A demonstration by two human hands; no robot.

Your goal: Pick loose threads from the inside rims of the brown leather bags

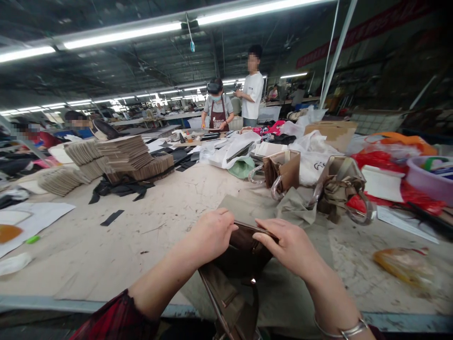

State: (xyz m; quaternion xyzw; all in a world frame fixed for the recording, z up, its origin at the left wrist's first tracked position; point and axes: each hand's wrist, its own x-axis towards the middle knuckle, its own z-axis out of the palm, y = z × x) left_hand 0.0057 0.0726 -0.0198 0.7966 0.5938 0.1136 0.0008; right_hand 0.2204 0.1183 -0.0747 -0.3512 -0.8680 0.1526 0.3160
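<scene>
My left hand [208, 236] and my right hand [288, 245] are both closed on the top edge of a brown leather bag [244, 257] at the near edge of the worktable [141, 236]. The bag's mouth sits between my hands, and its strap and flap [230, 302] hang down over the table edge toward me. A folded piece of grey-olive fabric [293, 208] lies just beyond the bag. My left arm wears a dark red sleeve, my right wrist a silver bracelet.
Stacks of tan cardboard pieces [120, 158] and black strips sit at the back left. Brown bags with clear handles [283, 172], plastic wrapping, a cardboard box [331, 130] and a purple basin [430, 177] crowd the right. Two people stand at the far end; others sit left.
</scene>
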